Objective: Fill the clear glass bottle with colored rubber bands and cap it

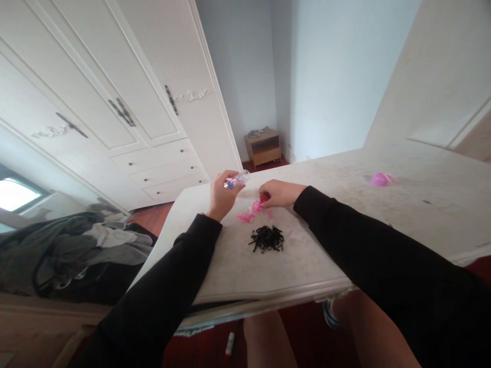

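In my left hand (223, 193) is a small clear bottle (240, 178), tilted with its mouth toward the right and some pink and blue showing on it. The fingers of my right hand (281, 193) are pinched together over pink elastic bands (257, 206), and some pink hangs at the fingertips. Left of that hand lies another loose clump of pink bands (245, 218) on the tabletop. Nearer to me a pile of black elastic bands (267, 238) rests on the white table (230, 266).
A pink rounded object (380, 179) sits far right on the table. Clothes (115, 235) are heaped at the left. Behind stand a white wardrobe (153, 66) and a small wooden nightstand (264, 148). A white tube (229, 344) lies on the floor below the front edge.
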`<state>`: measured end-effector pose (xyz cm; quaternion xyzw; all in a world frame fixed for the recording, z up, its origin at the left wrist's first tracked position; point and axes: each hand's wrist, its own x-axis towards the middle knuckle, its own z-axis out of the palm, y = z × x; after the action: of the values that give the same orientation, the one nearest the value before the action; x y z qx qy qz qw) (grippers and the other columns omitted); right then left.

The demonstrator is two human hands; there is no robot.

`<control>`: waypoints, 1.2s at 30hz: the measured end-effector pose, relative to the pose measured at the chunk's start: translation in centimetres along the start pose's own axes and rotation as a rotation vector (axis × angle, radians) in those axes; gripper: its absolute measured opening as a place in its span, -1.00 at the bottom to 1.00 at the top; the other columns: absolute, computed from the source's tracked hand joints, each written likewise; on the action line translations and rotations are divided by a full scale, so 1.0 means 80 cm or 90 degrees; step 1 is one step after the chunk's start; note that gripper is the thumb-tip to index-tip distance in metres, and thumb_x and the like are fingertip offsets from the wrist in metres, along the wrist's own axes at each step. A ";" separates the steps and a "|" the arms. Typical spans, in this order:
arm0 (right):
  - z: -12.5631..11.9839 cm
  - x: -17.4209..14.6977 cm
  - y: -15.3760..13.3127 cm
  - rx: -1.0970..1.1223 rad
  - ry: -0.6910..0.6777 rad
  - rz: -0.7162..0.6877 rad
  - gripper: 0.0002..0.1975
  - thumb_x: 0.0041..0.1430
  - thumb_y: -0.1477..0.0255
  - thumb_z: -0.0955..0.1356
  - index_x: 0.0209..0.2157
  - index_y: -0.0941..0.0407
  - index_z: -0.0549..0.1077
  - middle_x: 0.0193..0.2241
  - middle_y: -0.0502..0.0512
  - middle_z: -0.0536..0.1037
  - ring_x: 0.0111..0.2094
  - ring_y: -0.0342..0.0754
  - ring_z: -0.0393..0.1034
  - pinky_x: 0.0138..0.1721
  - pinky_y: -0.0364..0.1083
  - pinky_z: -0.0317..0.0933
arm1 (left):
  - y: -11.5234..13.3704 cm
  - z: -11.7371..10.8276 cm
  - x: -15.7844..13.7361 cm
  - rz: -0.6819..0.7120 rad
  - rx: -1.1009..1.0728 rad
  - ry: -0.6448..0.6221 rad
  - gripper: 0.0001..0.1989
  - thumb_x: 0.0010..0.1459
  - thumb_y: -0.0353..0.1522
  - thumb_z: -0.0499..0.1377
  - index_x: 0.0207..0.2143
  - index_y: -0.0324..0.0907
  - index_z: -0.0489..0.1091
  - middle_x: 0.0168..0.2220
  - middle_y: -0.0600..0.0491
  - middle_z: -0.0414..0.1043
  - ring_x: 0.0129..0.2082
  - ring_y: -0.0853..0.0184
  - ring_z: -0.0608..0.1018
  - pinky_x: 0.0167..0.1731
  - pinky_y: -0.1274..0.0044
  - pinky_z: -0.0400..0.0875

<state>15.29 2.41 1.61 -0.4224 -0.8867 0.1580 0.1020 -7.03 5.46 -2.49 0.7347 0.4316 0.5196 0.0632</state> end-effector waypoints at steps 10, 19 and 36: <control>-0.015 -0.001 0.019 0.056 0.173 -0.016 -0.96 0.10 0.50 0.42 -0.41 0.17 0.49 -0.43 0.06 0.55 -0.40 -0.11 0.34 -0.33 -0.13 0.13 | 0.007 -0.003 -0.001 0.041 0.047 -0.066 -0.71 0.00 -0.48 0.42 -0.20 -0.10 0.54 -0.17 0.03 0.62 -0.13 0.19 0.57 -0.05 0.32 0.45; -0.011 0.002 0.020 0.040 0.267 -0.003 -0.97 0.07 0.51 0.42 -0.40 0.19 0.50 -0.39 0.10 0.56 -0.38 -0.10 0.34 -0.31 -0.13 0.12 | 0.007 -0.001 -0.002 0.069 0.053 -0.104 -0.68 -0.01 -0.51 0.43 -0.19 -0.07 0.56 -0.19 0.05 0.61 -0.13 0.17 0.57 -0.01 0.28 0.46; 0.002 0.008 -0.001 0.090 0.363 -0.041 -0.88 0.10 0.60 0.43 -0.42 0.18 0.66 -0.41 0.10 0.57 -0.36 -0.08 0.41 -0.25 -0.10 0.21 | 0.015 0.000 -0.007 0.099 0.020 -0.135 -0.69 0.02 -0.45 0.46 -0.17 -0.06 0.56 -0.21 0.06 0.62 -0.15 0.20 0.59 -0.07 0.33 0.48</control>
<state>14.82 2.82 1.53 -0.4129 -0.8221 0.0913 0.3812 -6.43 4.36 -2.23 0.8177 0.3727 0.4351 0.0565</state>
